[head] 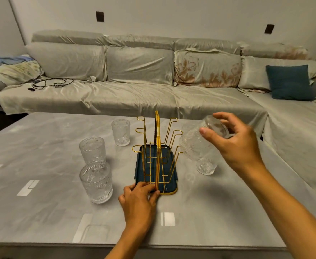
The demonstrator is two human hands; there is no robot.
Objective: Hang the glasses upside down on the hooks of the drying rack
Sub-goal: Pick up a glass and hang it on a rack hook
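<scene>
A gold wire drying rack (158,144) with looped hooks stands in a dark blue tray (173,176) in the middle of the grey table. My left hand (139,199) grips the near end of the rack and tray. My right hand (233,139) holds a clear embossed glass (196,144) by its base, tilted mouth-down beside the rack's right hooks. Three upright glasses stand left of the rack: the near one (96,182), the middle one (92,149), the far one (121,132). One more glass (205,166) stands on the right, partly hidden behind the held glass.
The table (41,202) has a glossy marbled grey top; its front edge runs along the bottom. Behind it stretches a long covered sofa (134,94) with a teal cushion (288,82) at right and cables (48,83) at left.
</scene>
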